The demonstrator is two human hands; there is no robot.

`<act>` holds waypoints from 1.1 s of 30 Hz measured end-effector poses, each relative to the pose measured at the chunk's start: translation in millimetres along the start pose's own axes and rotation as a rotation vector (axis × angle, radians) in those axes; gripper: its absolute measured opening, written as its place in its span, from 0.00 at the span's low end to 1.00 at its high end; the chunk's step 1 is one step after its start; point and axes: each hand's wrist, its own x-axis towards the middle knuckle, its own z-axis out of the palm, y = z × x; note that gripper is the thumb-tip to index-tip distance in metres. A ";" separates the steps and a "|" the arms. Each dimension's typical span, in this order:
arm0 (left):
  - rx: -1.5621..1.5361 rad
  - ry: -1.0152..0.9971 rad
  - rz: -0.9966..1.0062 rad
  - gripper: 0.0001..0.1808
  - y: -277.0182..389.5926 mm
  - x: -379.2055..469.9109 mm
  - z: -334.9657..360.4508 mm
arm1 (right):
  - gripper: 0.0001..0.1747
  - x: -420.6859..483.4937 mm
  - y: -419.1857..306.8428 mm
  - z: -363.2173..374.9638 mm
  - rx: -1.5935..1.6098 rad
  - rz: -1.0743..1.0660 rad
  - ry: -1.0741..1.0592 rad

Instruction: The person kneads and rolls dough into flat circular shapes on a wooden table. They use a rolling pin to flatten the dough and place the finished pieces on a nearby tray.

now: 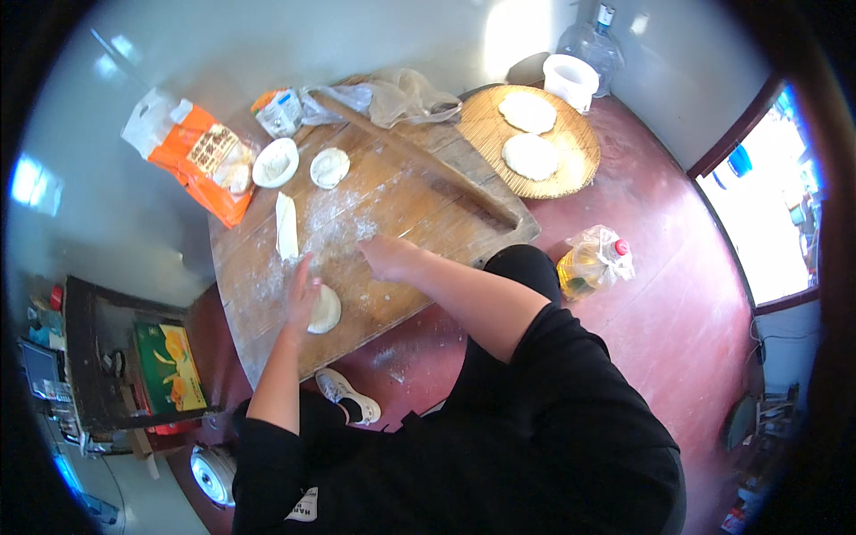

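Observation:
My left hand [302,297] is at the near left of a wooden board [394,294], its fingers apart, against the left side of a rounded piece of pale dough [325,310]. My right hand [389,258] is low over the floured middle of the board with its fingers bunched downward. Whether anything is between those fingertips is hidden. Beyond my left hand lies a long strip of dough [286,226]. Loose white flour [328,217] is scattered around it. Farther back are a white bowl [275,162] with pale contents and a small round whitish piece or dish [330,167].
A long wooden rod [428,160] lies across the board's far right. An orange flour bag [204,157] and plastic bags [408,97] line the back. Two flat dough rounds [529,156] rest on a woven tray [578,164]. An oil bottle [588,264] stands on the red floor.

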 end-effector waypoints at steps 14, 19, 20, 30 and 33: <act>0.055 0.127 -0.288 0.28 70.8 -54.3 -15.9 | 0.39 -26.2 -5.4 -19.7 -0.029 -0.026 -0.184; -0.537 -0.054 -0.389 0.24 109.7 -21.5 -2.7 | 0.54 -20.8 -21.9 -2.3 0.230 -0.114 -0.072; -0.557 -0.070 -0.382 0.23 116.9 -8.5 -0.8 | 0.55 -15.6 -25.6 -0.4 0.272 -0.087 -0.072; 0.199 -0.088 -0.067 0.48 79.9 190.4 12.7 | 0.44 9.2 32.5 -84.5 0.295 0.158 0.324; 0.412 -0.047 0.111 0.60 67.1 226.8 35.5 | 0.51 18.2 38.1 -95.5 0.500 0.249 0.520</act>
